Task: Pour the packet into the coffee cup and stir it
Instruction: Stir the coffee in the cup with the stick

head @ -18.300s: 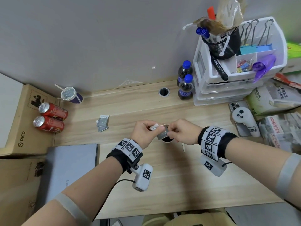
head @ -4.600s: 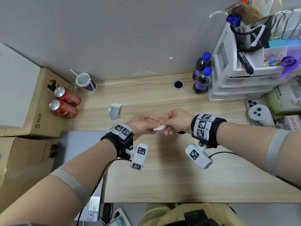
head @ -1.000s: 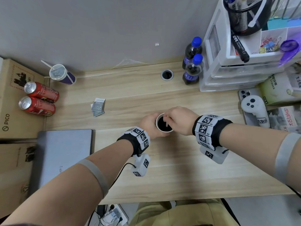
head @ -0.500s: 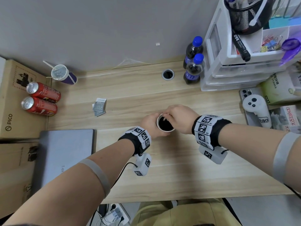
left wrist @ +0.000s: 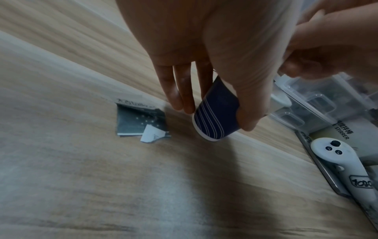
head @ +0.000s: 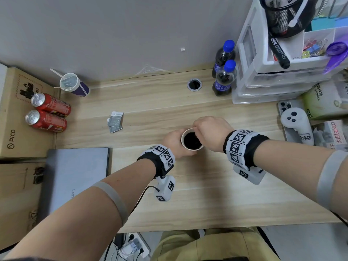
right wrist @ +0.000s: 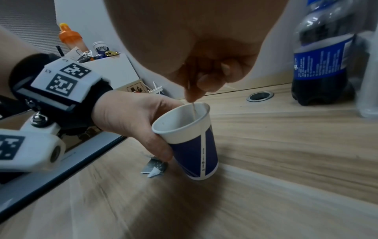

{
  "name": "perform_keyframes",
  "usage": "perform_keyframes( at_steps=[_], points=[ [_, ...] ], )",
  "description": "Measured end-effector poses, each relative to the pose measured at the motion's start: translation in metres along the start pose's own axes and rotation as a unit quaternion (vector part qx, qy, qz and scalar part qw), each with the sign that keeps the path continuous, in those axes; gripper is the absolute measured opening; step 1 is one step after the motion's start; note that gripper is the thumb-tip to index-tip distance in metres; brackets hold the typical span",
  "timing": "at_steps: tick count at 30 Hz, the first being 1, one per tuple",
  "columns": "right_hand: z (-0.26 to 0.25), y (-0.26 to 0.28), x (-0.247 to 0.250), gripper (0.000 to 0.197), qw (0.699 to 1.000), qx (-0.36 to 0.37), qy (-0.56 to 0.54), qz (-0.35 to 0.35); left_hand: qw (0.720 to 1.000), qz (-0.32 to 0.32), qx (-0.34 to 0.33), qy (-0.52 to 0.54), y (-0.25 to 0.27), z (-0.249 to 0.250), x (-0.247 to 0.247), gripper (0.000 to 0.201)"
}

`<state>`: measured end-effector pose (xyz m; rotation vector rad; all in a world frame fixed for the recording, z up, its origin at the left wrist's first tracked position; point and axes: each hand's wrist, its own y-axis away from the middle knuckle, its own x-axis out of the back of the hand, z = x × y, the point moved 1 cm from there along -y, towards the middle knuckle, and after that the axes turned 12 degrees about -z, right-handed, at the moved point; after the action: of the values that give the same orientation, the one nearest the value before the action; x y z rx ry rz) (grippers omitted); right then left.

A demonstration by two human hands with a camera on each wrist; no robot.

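A blue-and-white paper coffee cup point(head: 191, 142) point(right wrist: 190, 140) point(left wrist: 216, 113) stands mid-desk, dark coffee inside. My left hand point(head: 174, 143) point(right wrist: 135, 122) grips its side, thumb and fingers wrapped round it. Above the rim, my right hand point(head: 209, 132) point(right wrist: 202, 79) pinches a thin stirring stick point(right wrist: 193, 110) whose lower end dips into the cup. Torn grey packets point(head: 115, 121) point(left wrist: 141, 121) point(right wrist: 154, 168) lie flat on the desk to the left of the cup.
A closed laptop point(head: 75, 178) lies at the left front. Two red cans point(head: 47, 113) rest on a cardboard box, with a purple cup point(head: 73, 85) behind. Two cola bottles point(head: 224, 78), a white drawer unit point(head: 282, 76) and a white controller point(head: 296, 123) stand right.
The right hand has circled the stick from the cup's near side toward its far right rim. The left hand keeps its grip on the cup.
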<state>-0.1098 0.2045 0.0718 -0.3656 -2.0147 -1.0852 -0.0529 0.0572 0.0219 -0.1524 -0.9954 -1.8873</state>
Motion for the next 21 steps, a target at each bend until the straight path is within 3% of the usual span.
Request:
perform_keyframes(
  at_steps=[4,6,10,15,17,21],
  points=[
    [0.0018,-0.0026,-0.0055,0.036,0.994,0.018,-0.091,-0.061,1.000,-0.004,0.007,-0.005,-0.0002,0.0016,-0.0014,0.034],
    [0.0019,-0.0037,-0.0070,0.034,0.993,0.032,-0.114,-0.030,1.000,-0.003,0.009,-0.005,0.0014,0.0029,-0.0010,0.036],
    [0.0051,-0.0022,-0.0023,0.031,0.999,0.003,-0.033,0.022,1.000,-0.005,0.008,0.013,0.0035,0.0034,0.0005,0.036],
    [-0.0003,-0.0013,-0.0083,0.033,0.995,0.057,-0.051,-0.061,0.999,-0.023,0.023,-0.032,0.0029,0.0081,0.0007,0.027],
    [-0.0021,-0.0014,-0.0089,0.031,0.995,0.070,-0.060,-0.038,0.999,-0.026,0.027,-0.020,0.0037,0.0089,0.0018,0.026],
    [0.0030,-0.0009,-0.0026,0.026,0.999,0.026,-0.019,0.019,1.000,-0.017,0.024,-0.010,0.0039,0.0065,0.0030,0.041]
  ],
)
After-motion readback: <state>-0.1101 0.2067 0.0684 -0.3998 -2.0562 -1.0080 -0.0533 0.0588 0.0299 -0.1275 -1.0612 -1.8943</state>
